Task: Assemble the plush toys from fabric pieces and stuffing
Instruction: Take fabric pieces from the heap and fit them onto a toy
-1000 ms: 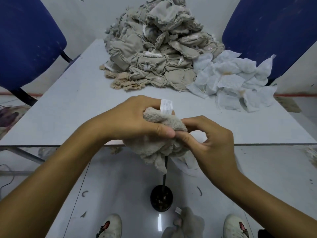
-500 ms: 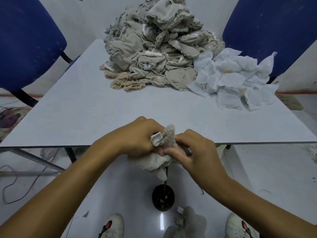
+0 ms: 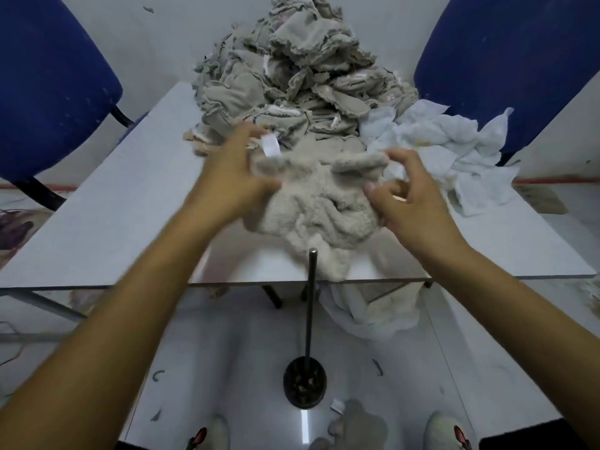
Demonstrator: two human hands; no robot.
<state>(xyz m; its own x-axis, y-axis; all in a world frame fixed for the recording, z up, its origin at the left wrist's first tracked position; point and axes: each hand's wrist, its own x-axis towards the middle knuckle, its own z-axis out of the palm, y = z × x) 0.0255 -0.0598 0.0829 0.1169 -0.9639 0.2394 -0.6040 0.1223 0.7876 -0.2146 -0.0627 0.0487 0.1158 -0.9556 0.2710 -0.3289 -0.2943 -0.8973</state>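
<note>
Plush skin spread open between two hands, centre of frame. The left hand (image 3: 233, 186) grips the upper-left edge of the beige plush skin (image 3: 311, 206), beside its white sewn-in label (image 3: 271, 146); the right hand (image 3: 409, 196) pinches the upper-right edge, fingers curled round the fabric. Both grips are narrow and holding the skin.

Change: a second ago the skin was a tight bundle held low at the near edge of the table (image 3: 97, 222); half a second ago it was still compressed between hands set close together. Now the hands are raised, well apart, and the skin is stretched out between them above the table, its lower part hanging down toward the upright metal rod (image 3: 311, 306) standing on the floor. Motion blur obscures the fingertips.

Judgement: the skin appears freshly turned pile-side out and is being shaken flat for inspection; stuffing seems not yet begun.

Behind, upper centre, lies the heap of unturned beige fabric pieces (image 3: 292, 76); right of it, a pile of white fabric pieces (image 3: 454, 147).
</note>
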